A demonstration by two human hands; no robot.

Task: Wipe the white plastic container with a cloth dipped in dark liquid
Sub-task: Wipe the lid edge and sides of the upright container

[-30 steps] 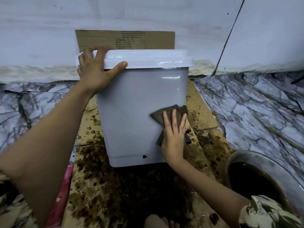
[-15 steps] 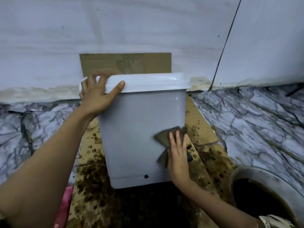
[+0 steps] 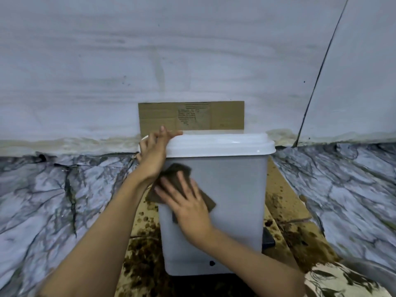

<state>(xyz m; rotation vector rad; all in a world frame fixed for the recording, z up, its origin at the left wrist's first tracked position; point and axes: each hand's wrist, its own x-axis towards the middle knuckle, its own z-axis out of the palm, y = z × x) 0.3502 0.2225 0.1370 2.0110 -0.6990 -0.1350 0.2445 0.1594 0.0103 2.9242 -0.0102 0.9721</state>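
Observation:
The white plastic container (image 3: 235,200) stands upright on stained cardboard, its lid on. My left hand (image 3: 153,153) holds the lid's left corner, fingers laid over the top edge. My right hand (image 3: 186,202) presses a dark brown cloth (image 3: 175,174) flat against the upper left of the container's front wall, fingers spread. Part of the cloth is hidden under my palm. A small dark dot (image 3: 212,263) marks the container's lower front.
Brown cardboard (image 3: 285,206) spattered with dark liquid lies under the container, and another cardboard piece (image 3: 190,116) leans on the white wall behind. Marble-patterned floor (image 3: 342,189) spreads to both sides. A small dark object (image 3: 267,241) sits behind the container's right lower side.
My right hand has slid the cloth from the lower right of the front wall up to its upper left. The camera has tilted up, and the bowl of dark liquid has left the view.

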